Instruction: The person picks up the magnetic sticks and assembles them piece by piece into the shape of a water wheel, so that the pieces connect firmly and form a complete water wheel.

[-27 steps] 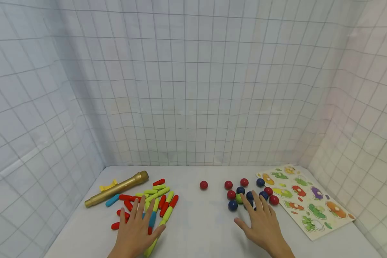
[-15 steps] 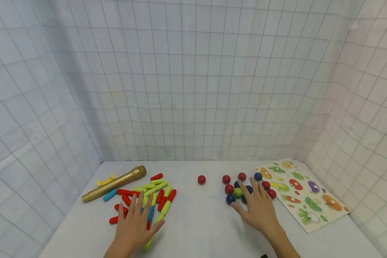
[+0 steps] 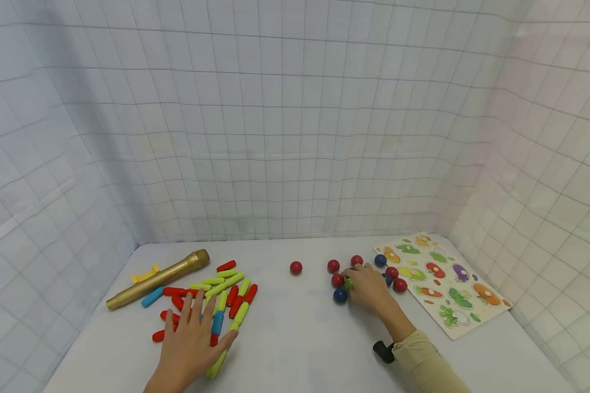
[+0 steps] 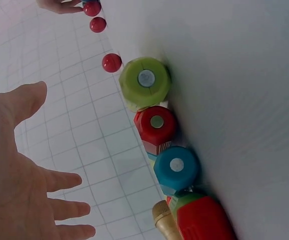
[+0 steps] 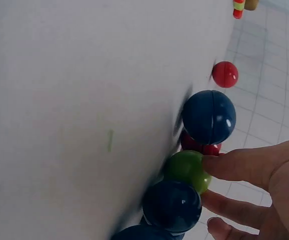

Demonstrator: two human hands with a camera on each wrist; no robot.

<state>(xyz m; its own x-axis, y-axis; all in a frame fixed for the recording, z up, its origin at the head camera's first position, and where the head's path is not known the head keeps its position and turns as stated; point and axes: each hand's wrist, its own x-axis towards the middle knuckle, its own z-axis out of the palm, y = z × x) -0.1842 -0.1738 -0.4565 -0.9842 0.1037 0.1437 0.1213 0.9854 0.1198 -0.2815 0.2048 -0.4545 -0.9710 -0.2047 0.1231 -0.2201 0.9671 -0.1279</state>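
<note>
My right hand (image 3: 369,286) reaches down among several red and blue balls on the white table. In the right wrist view, its thumb and index finger pinch a glossy green ball (image 5: 184,167). Dark blue balls, one nearer blue ball (image 5: 172,206) among them, crowd round the green one. My left hand (image 3: 189,341) is held palm down over a cluster of red, yellow-green and blue sticks, fingers spread and holding nothing. The left wrist view shows round silver ends on the sticks, as on the yellow-green stick (image 4: 144,82).
A gold tube (image 3: 159,278) with a wider end lies at the back left, beside a small yellow piece (image 3: 145,274). One red ball (image 3: 296,267) sits alone near the middle. A vegetable picture board (image 3: 437,314) lies on the right. Gridded white cloth walls (image 3: 275,164) enclose the table.
My right hand has moved forward and left into the balls, and its spread fingers have closed on the green ball. The left hand stays spread over the sticks. The head view has shifted slightly.
</note>
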